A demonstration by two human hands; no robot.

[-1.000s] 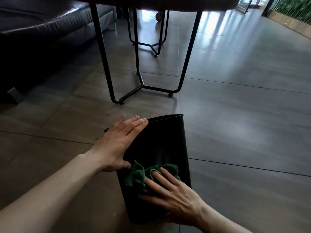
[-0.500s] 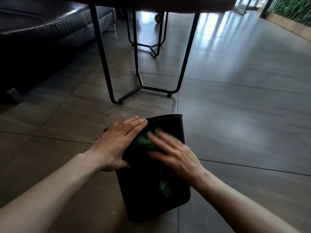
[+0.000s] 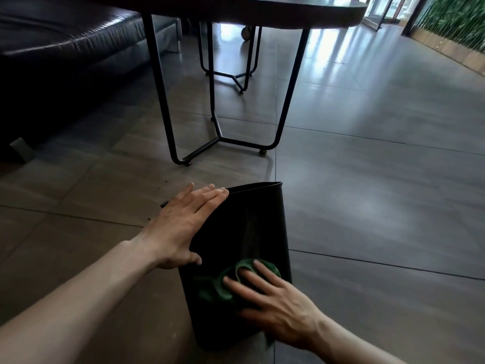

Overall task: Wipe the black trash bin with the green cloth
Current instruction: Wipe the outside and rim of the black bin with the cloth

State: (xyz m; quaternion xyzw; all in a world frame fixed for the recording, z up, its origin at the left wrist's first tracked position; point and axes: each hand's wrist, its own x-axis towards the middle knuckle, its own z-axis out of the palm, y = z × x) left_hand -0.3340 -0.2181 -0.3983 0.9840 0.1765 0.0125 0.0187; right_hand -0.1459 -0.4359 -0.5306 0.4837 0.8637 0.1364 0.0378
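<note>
The black trash bin (image 3: 252,222) lies on its side on the tiled floor, its open mouth pointing away from me. My left hand (image 3: 181,224) rests flat on the bin's left side, fingers stretched toward the rim. My right hand (image 3: 275,306) presses the crumpled green cloth (image 3: 223,287) against the bin's upper wall, near its base end close to me. Part of the cloth is hidden under my palm.
A round table (image 3: 262,11) on thin black metal legs (image 3: 162,101) stands just beyond the bin. A dark leather sofa (image 3: 65,56) fills the left. Grey floor tiles (image 3: 380,193) stretch to the right, with a green plant wall (image 3: 456,19) at the far right.
My right hand has slid the green cloth from near the bin's rim back down toward its base end. My left hand has stayed in place on the bin's side.
</note>
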